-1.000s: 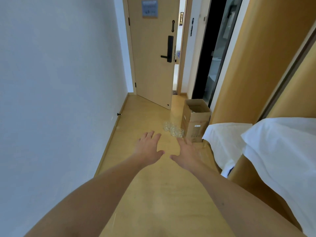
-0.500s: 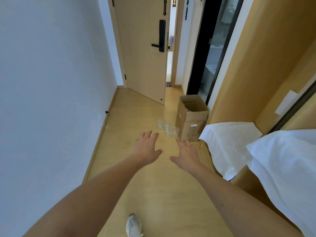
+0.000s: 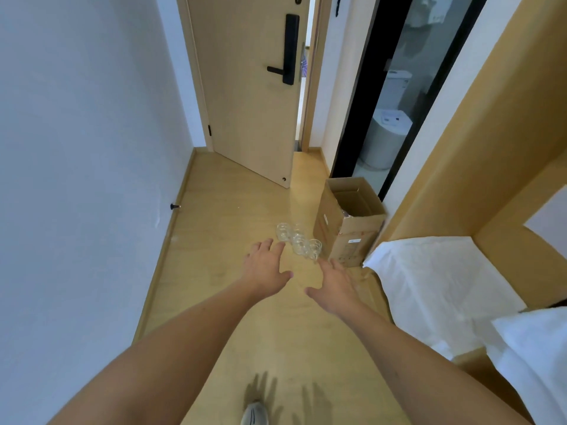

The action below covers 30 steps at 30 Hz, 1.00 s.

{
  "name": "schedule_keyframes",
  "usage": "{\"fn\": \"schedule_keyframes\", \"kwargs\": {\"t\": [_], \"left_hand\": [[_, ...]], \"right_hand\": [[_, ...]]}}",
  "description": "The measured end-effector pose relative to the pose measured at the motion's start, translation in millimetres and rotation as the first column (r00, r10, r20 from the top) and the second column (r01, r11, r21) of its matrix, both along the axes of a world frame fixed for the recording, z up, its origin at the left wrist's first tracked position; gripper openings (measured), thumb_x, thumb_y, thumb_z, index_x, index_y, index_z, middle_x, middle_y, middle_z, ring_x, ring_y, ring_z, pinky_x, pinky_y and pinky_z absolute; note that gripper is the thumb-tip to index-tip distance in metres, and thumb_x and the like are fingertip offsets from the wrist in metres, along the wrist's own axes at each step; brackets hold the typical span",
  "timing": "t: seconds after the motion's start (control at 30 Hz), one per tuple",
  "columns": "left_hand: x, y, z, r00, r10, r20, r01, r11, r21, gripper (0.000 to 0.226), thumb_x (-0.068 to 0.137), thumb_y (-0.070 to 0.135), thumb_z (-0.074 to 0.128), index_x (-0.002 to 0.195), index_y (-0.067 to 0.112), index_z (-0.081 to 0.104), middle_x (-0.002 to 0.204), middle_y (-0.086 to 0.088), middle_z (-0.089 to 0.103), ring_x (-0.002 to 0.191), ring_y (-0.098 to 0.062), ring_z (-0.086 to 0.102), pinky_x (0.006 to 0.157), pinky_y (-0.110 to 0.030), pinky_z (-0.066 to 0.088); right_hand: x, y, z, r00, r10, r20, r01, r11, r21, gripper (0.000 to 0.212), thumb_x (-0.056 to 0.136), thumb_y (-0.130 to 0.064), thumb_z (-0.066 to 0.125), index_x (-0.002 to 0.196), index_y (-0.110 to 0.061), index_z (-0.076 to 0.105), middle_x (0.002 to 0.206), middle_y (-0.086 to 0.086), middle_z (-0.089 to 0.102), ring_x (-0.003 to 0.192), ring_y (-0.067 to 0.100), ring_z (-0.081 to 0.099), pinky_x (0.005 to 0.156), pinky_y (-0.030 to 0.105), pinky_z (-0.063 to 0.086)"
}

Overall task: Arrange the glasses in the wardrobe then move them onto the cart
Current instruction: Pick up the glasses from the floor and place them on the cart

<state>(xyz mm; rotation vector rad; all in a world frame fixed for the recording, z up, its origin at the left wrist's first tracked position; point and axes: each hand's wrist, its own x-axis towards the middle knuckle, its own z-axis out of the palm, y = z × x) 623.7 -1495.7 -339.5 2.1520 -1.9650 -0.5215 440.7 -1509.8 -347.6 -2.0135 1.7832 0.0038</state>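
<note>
The cluster of small clear drinking glasses [image 3: 297,241] sits on the floor just beside the open brown cardboard box [image 3: 346,222], and with the left hand [image 3: 266,268] and right hand [image 3: 335,286] both spread, empty, reaching toward it, a hurried grab could knock the glasses together.

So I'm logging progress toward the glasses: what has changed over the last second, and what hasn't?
The person has walked forward: the clear drinking glasses on the wooden floor and the open brown cardboard box now lie closer, and a grey shoe has come into view. The left hand and right hand stay outstretched, open, holding nothing. The glasses remain untouched.
</note>
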Motion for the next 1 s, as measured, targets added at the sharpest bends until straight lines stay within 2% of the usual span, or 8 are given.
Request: {"fn": "schedule_keyframes", "kwargs": {"t": [0.13, 0.47, 0.67, 0.77, 0.87, 1.0], "left_hand": [[21.0, -56.5, -2.4, 1.000, -0.020, -0.014, 0.020, 1.000, -0.008, 0.078, 0.089, 0.049, 0.068, 0.153, 0.024, 0.033, 0.159, -0.010, 0.032, 0.145, -0.031, 0.028, 0.111, -0.048, 0.034], [32.1, -167.3, -22.2, 0.998, -0.064, -0.015, 0.065, 0.997, 0.034, 0.078, 0.090, 0.050, 0.066, 0.154, 0.023, 0.031, 0.160, -0.009, 0.031, 0.146, -0.030, 0.028, 0.114, -0.046, 0.032], [22.7, -264.0, -51.9, 1.000, -0.023, -0.020, 0.024, 0.999, 0.027, 0.076, 0.088, 0.051, 0.067, 0.152, 0.024, 0.035, 0.157, -0.007, 0.035, 0.144, -0.029, 0.031, 0.112, -0.046, 0.035], [12.3, -307.2, -69.9, 1.000, 0.007, -0.021, -0.005, 0.995, 0.099, 0.075, 0.088, 0.052, 0.066, 0.151, 0.024, 0.035, 0.155, -0.006, 0.037, 0.142, -0.029, 0.032, 0.111, -0.045, 0.035], [1.9, -344.0, -84.4, 1.000, -0.017, 0.020, 0.013, 0.984, 0.178, 0.075, 0.089, 0.053, 0.065, 0.151, 0.025, 0.033, 0.156, -0.006, 0.035, 0.142, -0.029, 0.030, 0.110, -0.047, 0.035], [-6.3, -395.7, -97.7, 1.000, 0.009, 0.023, -0.013, 0.977, 0.211, 0.073, 0.089, 0.052, 0.064, 0.150, 0.025, 0.035, 0.156, -0.006, 0.036, 0.143, -0.029, 0.029, 0.110, -0.046, 0.035]], "right_hand": [[22.7, -45.2, -1.9, 1.000, -0.021, 0.020, 0.021, 1.000, 0.016, 0.079, 0.087, -0.050, 0.069, 0.154, -0.028, 0.032, 0.156, 0.002, 0.033, 0.141, 0.030, 0.037, 0.111, 0.046, 0.038], [27.8, -153.9, -23.7, 0.998, -0.061, 0.031, 0.058, 0.996, 0.072, 0.080, 0.087, -0.049, 0.071, 0.154, -0.028, 0.033, 0.153, 0.002, 0.036, 0.138, 0.030, 0.040, 0.110, 0.045, 0.039], [20.8, -260.6, -54.1, 1.000, -0.014, 0.024, 0.011, 0.996, 0.086, 0.076, 0.086, -0.049, 0.071, 0.151, -0.028, 0.036, 0.147, 0.001, 0.040, 0.136, 0.029, 0.041, 0.108, 0.043, 0.041], [10.8, -313.3, -68.2, 1.000, -0.012, 0.023, 0.009, 0.993, 0.115, 0.073, 0.086, -0.048, 0.071, 0.149, -0.029, 0.039, 0.144, 0.000, 0.041, 0.135, 0.027, 0.042, 0.106, 0.042, 0.042], [0.4, -356.7, -83.5, 0.999, -0.024, 0.046, 0.016, 0.985, 0.171, 0.074, 0.087, -0.045, 0.071, 0.151, -0.029, 0.037, 0.147, 0.002, 0.040, 0.137, 0.031, 0.039, 0.109, 0.044, 0.040], [-8.4, -404.8, -106.8, 0.998, -0.041, 0.057, 0.027, 0.973, 0.228, 0.076, 0.087, -0.045, 0.070, 0.153, -0.028, 0.036, 0.151, 0.002, 0.040, 0.139, 0.031, 0.038, 0.112, 0.045, 0.038]]}}
